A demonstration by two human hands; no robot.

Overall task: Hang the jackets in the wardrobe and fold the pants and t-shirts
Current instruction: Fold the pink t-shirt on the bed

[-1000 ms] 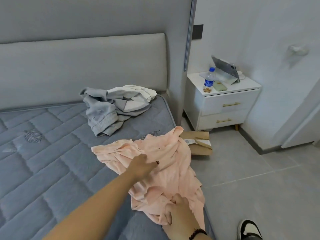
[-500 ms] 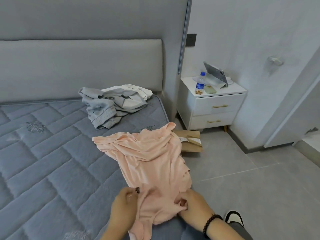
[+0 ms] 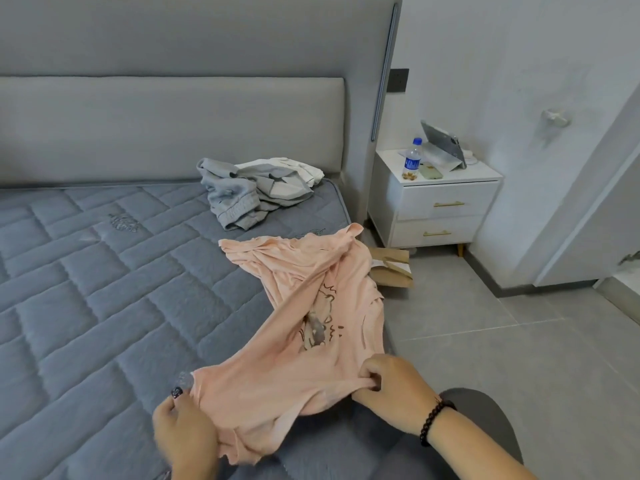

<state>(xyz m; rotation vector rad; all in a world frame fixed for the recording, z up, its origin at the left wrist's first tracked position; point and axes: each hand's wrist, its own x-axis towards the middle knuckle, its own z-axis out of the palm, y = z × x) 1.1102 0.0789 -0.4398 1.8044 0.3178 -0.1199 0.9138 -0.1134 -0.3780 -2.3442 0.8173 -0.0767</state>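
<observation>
Pink t-shirt (image 3: 304, 327), printed side up, stretched along the right edge of the bed (image 3: 104, 289); its near hem is lifted between both hands. Left hand (image 3: 185, 434), at the bottom of the view, has its fingers curled round the left part of the hem, a dark-painted thumbnail showing on the cloth. Right hand (image 3: 391, 393), with a black bead bracelet (image 3: 433, 422) at the wrist, pinches a gathered bunch of the hem at the bed's edge. The far end of the t-shirt lies crumpled on the mattress, one corner overhanging a brown paper bag (image 3: 391, 271) on the floor. Farther up the bed, near the headboard (image 3: 173, 126), a heap of grey and white clothes (image 3: 256, 192). Beyond, a white nightstand (image 3: 440, 206) carries a water bottle (image 3: 412, 161), a phone (image 3: 431, 172) and a propped tablet (image 3: 443, 143).
</observation>
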